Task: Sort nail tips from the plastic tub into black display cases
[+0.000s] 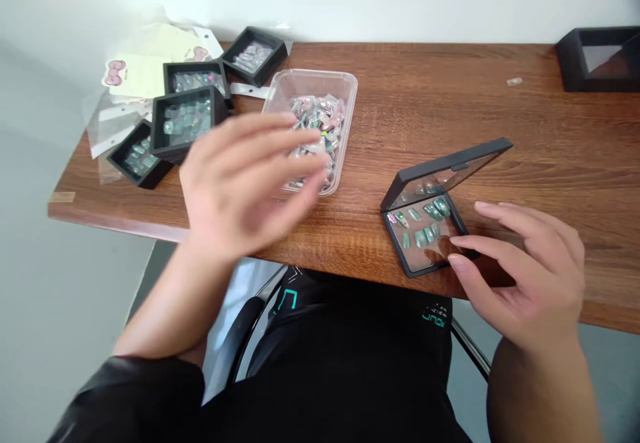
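Note:
My left hand (245,180) is over the left part of the table, fingers stretched out and slightly blurred. Its fingertips reach over a clear plastic tub (345,130) heaped with small glossy pieces, many looking like press-on nails (333,113). My right hand (525,270) is beside a black display case (410,273), fingers apart, its thumb and index finger at the case's right edge; whether they press on it is unclear. The case stands with its transparent-windowed lid (450,166) tilted up. Inside lie several green press-on nails (425,234) in rows.
Several black cases holding nails (185,123) are stacked at the left, partly behind my left hand. Pale cards (145,70) and clear sleeves lie behind them. Another black case (575,63) sits at the far right, near a small clear piece (514,82).

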Demonstrator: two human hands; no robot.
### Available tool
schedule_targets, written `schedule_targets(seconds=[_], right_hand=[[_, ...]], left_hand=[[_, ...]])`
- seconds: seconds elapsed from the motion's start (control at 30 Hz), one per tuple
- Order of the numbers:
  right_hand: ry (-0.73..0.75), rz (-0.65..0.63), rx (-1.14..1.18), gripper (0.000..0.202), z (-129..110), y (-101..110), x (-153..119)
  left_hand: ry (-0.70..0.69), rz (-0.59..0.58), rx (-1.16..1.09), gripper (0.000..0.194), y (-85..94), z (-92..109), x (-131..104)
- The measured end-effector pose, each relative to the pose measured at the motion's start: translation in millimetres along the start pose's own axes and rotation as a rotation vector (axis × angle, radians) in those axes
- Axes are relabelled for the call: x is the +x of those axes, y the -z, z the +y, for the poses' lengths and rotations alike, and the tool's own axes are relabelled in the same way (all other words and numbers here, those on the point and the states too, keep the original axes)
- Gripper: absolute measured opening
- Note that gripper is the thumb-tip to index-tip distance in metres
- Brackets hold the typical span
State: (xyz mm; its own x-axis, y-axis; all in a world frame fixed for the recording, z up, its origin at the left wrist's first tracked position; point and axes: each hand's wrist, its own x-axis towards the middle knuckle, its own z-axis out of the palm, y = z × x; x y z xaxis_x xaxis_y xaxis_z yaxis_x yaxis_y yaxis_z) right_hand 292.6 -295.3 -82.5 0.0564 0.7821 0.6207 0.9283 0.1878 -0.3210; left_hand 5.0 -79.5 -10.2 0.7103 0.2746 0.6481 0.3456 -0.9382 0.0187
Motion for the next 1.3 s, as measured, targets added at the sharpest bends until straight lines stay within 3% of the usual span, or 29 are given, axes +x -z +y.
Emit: schedule_targets(seconds=[0.03, 0.1, 0.13, 0.17, 0.23, 0.33, 0.5, 0.63, 0.77, 0.87, 1.0, 1.07, 1.3], right_hand=[[-0.005, -0.001, -0.003, 0.029, 0.7, 0.0, 0.2], [-0.002, 0.015, -0.01, 0.033, 2.4, 0.2, -0.1], [-0.002, 0.035, -0.018, 0.033, 3.2, 0.4, -0.7], [-0.007, 0.066, -0.029, 0.032, 4.0, 0.7, -1.7], [-0.021, 0.135, -0.051, 0.031, 5.2, 1.2, -4.4], [-0.035, 0.175, -0.059, 0.034, 6.2, 1.9, -8.7], [-0.002, 0.242, -0.057, 0.053, 10.9, 0.1, -13.8], [0.013, 0.28, -0.064, 0.062, 18.5, -2.7, -19.1], [0.026, 0.297, -0.039, 0.063, 22.2, -3.7, -20.7], [0.022, 0.288, -0.024, 0.055, 19.6, -3.3, -16.7], [0.0, 0.238, -0.005, 0.02, 12.7, 0.4, -12.6], [-0.028, 0.209, 0.001, 0.014, 10.9, 2.9, -13.7], [-0.08, 0.202, 0.04, 0.016, 13.7, 4.7, -19.2]], left_hand=[[0.071, -0.074, 0.048, 0.011, 3.0, -14.7, 8.4], [0.044, -0.366, 0.095, 0.023, 2.7, -41.4, 24.7], [0.069, -0.456, 0.127, 0.027, -0.2, -52.2, 31.7], [0.075, -0.455, 0.163, 0.035, -4.4, -60.8, 37.8], [0.038, -0.591, 0.216, 0.048, -15.1, -70.6, 46.4], [0.013, -0.649, 0.245, 0.034, -31.2, -72.4, 51.9], [0.06, -0.541, 0.21, 0.035, -42.2, -74.8, 50.1], [0.092, -0.365, 0.102, 0.039, -36.4, -81.3, 46.9], [0.151, -0.288, -0.01, 0.038, -27.7, -80.4, 44.4], [0.178, -0.265, -0.14, 0.041, -25.2, -78.7, 41.2], [0.288, -0.19, -0.456, 0.049, -26.6, -78.2, 35.3], [0.335, -0.185, -0.576, 0.052, -27.4, -77.1, 32.8], [0.259, -0.215, -0.462, 0.048, -27.2, -73.6, 28.7]])
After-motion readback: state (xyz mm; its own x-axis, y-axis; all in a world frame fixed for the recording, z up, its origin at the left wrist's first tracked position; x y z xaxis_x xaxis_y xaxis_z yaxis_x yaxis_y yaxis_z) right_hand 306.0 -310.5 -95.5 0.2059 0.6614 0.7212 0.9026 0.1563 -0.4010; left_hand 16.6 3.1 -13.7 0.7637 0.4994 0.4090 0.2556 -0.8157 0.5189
